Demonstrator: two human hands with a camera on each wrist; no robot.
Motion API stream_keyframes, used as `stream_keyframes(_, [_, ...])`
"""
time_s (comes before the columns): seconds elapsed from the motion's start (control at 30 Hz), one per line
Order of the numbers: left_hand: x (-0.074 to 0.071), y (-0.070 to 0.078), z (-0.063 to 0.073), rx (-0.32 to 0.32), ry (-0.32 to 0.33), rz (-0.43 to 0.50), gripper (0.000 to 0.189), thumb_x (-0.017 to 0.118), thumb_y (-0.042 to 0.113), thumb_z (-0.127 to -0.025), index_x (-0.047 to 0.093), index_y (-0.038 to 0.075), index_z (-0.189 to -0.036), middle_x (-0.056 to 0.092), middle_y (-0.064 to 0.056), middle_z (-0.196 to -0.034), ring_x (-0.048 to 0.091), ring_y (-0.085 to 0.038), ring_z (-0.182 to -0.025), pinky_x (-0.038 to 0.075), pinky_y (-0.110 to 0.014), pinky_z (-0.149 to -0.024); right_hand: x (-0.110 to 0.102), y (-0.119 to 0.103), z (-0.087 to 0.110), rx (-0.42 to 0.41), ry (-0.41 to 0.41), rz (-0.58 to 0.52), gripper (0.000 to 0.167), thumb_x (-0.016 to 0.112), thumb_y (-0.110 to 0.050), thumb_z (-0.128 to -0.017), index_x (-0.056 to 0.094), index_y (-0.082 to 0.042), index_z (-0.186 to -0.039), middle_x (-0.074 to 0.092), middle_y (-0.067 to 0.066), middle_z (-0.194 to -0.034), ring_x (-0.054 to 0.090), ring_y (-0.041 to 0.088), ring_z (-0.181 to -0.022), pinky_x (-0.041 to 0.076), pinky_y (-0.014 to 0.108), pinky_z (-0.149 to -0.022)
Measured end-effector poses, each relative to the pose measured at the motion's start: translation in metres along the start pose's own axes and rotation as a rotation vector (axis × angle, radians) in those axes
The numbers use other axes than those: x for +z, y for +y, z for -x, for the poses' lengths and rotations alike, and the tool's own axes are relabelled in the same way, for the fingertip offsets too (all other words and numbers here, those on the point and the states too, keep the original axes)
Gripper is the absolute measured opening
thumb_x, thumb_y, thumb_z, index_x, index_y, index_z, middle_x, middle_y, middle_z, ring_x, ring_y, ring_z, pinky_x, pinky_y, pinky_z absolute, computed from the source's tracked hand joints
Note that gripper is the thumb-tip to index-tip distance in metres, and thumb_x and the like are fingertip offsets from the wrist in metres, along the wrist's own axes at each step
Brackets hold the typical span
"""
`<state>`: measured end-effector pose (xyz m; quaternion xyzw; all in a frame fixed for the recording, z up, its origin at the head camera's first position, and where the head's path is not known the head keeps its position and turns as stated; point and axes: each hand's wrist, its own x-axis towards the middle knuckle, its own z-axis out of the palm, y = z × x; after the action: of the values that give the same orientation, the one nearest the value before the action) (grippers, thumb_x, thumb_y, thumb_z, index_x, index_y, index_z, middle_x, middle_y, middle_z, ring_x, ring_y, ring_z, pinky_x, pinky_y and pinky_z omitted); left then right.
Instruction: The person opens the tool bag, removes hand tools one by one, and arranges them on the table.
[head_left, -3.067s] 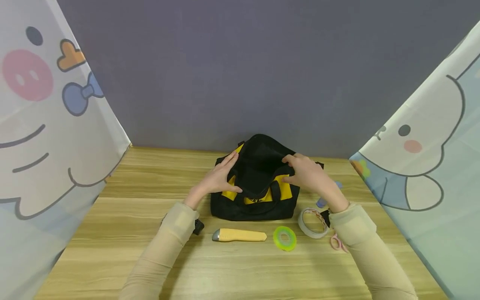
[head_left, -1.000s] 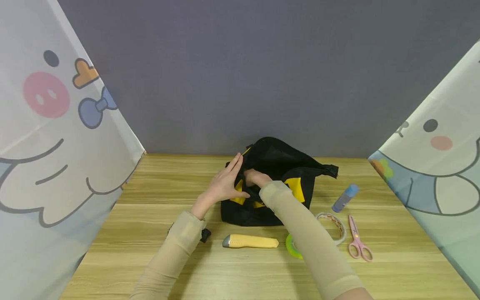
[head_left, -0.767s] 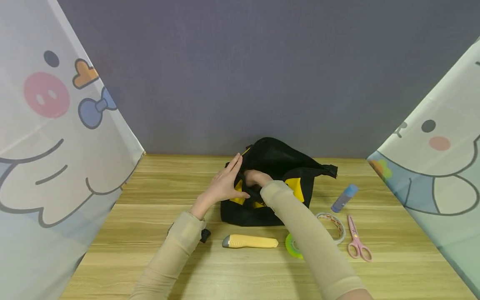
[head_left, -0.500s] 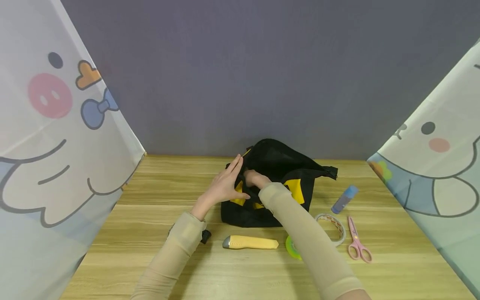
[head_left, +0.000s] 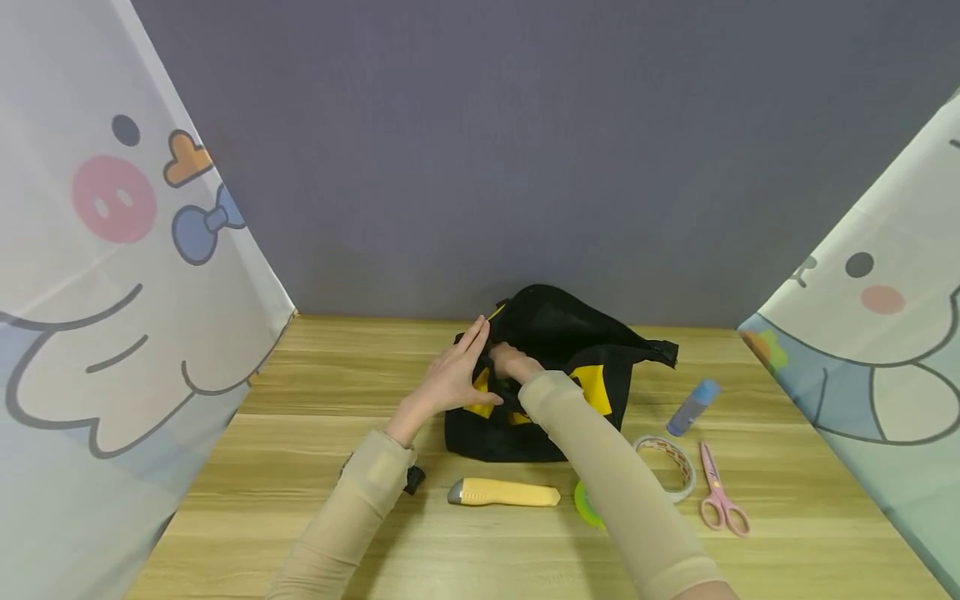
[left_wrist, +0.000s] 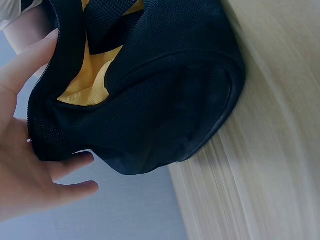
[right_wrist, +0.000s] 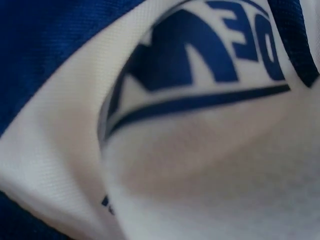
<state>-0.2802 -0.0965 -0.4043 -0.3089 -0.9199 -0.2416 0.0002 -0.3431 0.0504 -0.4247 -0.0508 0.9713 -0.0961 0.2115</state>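
A black and yellow tool bag (head_left: 502,437) stands unzipped near the back of the table, its mouth facing up and forward. My left hand (head_left: 455,375) rests against the bag's left end with fairly straight fingers. In the left wrist view, the zipped edge of the bag (left_wrist: 150,115) lies between the thumb and fingers of my left hand (left_wrist: 25,165). My right hand (head_left: 513,362) reaches into the bag's mouth; its fingertips are hidden inside. The right wrist view is filled by a lettered panel of the bag (right_wrist: 65,120), pale and close up.
In front of the bag lies a yellow utility knife (head_left: 506,492). A green tape roll (head_left: 587,504) is partly under the right sleeve. To the right are a white tape roll (head_left: 686,477), pink scissors (head_left: 720,500) and a glue stick (head_left: 692,408). A black object (head_left: 414,479) shows beside the left sleeve.
Since about three seconds ago, my right hand has moved from the bag's right rim leftward into its mouth. My left hand stays at the left end. Over the last second, little differs beyond a slight view shift.
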Motion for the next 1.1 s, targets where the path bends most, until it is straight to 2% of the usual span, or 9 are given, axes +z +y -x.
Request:
stream_keyframes(0.1, [0.0, 0.002, 0.0, 0.005, -0.003, 0.009, 0.121, 0.084, 0.045, -0.077, 0.005, 0.008, -0.16, -0.004, -0.005, -0.169, 0.026, -0.036, -0.151, 0.032, -0.062, -0.116, -0.001, 0.003, 0.005, 0.013, 0.003, 0.008, 0.049, 0.05, -0.02, -0.104, 0.041, -0.014, -0.152, 0.05, 0.017, -0.15, 0.056, 0.035, -0.13, 0.046, 0.051, -0.108])
stream_keyframes(0.2, [0.001, 0.001, -0.001, 0.013, -0.002, 0.009, 0.121, 0.083, 0.046, -0.077, 0.005, 0.007, -0.16, -0.003, -0.007, -0.169, 0.026, -0.036, -0.151, 0.032, -0.062, -0.115, -0.004, 0.007, 0.008, 0.007, 0.001, 0.018, 0.053, 0.052, -0.027, -0.103, 0.04, -0.016, -0.153, 0.055, 0.018, -0.144, 0.062, 0.034, -0.121, 0.051, 0.049, -0.102])
stream_keyframes(0.33, [0.002, 0.0, -0.003, 0.022, 0.001, 0.005, 0.121, 0.083, 0.046, -0.077, 0.005, 0.007, -0.16, -0.003, -0.007, -0.169, 0.026, -0.037, -0.151, 0.034, -0.062, -0.114, -0.013, 0.01, 0.013, -0.005, -0.012, -0.003, 0.066, 0.061, -0.028, -0.098, 0.032, -0.017, -0.157, 0.059, 0.02, -0.138, 0.07, 0.029, -0.093, 0.06, 0.04, -0.078])
stream_keyframes(0.4, [0.001, -0.001, -0.004, 0.023, 0.003, 0.005, 0.121, 0.083, 0.046, -0.077, 0.005, 0.007, -0.16, -0.004, -0.006, -0.17, 0.026, -0.037, -0.151, 0.033, -0.062, -0.114, -0.018, 0.012, 0.015, -0.008, -0.016, -0.037, 0.077, 0.066, -0.026, -0.095, 0.024, -0.017, -0.159, 0.055, 0.021, -0.141, 0.07, 0.026, -0.083, 0.06, 0.036, -0.067])
stream_keyframes(0.47, [0.001, -0.001, -0.004, 0.02, 0.002, 0.007, 0.121, 0.083, 0.046, -0.077, 0.004, 0.008, -0.16, -0.004, -0.005, -0.17, 0.025, -0.037, -0.151, 0.032, -0.062, -0.115, -0.022, 0.015, 0.019, -0.017, -0.015, -0.065, 0.086, 0.069, -0.024, -0.093, 0.018, -0.015, -0.16, 0.049, 0.022, -0.147, 0.07, 0.026, -0.081, 0.06, 0.033, -0.061])
stream_keyframes(0.6, [0.001, -0.002, -0.004, 0.016, -0.006, 0.007, 0.121, 0.082, 0.047, -0.077, 0.003, 0.009, -0.16, -0.006, -0.005, -0.169, 0.025, -0.036, -0.152, 0.031, -0.062, -0.116, -0.026, 0.021, 0.027, -0.037, -0.022, -0.153, 0.092, 0.073, -0.021, -0.09, 0.014, -0.013, -0.161, 0.039, 0.023, -0.154, 0.07, 0.028, -0.092, 0.06, 0.032, -0.062])
stream_keyframes(0.7, [0.0, -0.003, -0.003, 0.022, -0.007, 0.01, 0.122, 0.082, 0.048, -0.077, 0.002, 0.008, -0.16, -0.005, -0.006, -0.169, 0.025, -0.037, -0.151, 0.031, -0.062, -0.116, -0.028, 0.025, 0.032, -0.054, -0.013, -0.195, 0.088, 0.074, -0.019, -0.089, 0.02, -0.013, -0.158, 0.044, 0.024, -0.146, 0.068, 0.029, -0.097, 0.061, 0.032, -0.064])
stream_keyframes(0.9, [0.0, -0.004, -0.003, 0.035, 0.012, 0.0, 0.121, 0.082, 0.048, -0.077, 0.004, 0.007, -0.16, -0.003, -0.008, -0.169, 0.029, -0.039, -0.15, 0.033, -0.063, -0.114, -0.034, 0.034, 0.043, -0.094, 0.045, -0.21, 0.075, 0.074, -0.016, -0.087, 0.032, -0.013, -0.149, 0.055, 0.021, -0.121, 0.068, 0.026, -0.082, 0.061, 0.032, -0.062])
stream_keyframes(1.1, [-0.001, -0.003, -0.003, 0.036, 0.01, 0.013, 0.122, 0.083, 0.047, -0.077, 0.003, 0.007, -0.16, -0.002, -0.008, -0.169, 0.027, -0.037, -0.151, 0.032, -0.063, -0.114, -0.039, 0.041, 0.053, -0.119, 0.098, -0.209, 0.078, 0.074, -0.016, -0.087, 0.029, -0.013, -0.151, 0.057, 0.021, -0.117, 0.067, 0.023, -0.07, 0.058, 0.029, -0.057])
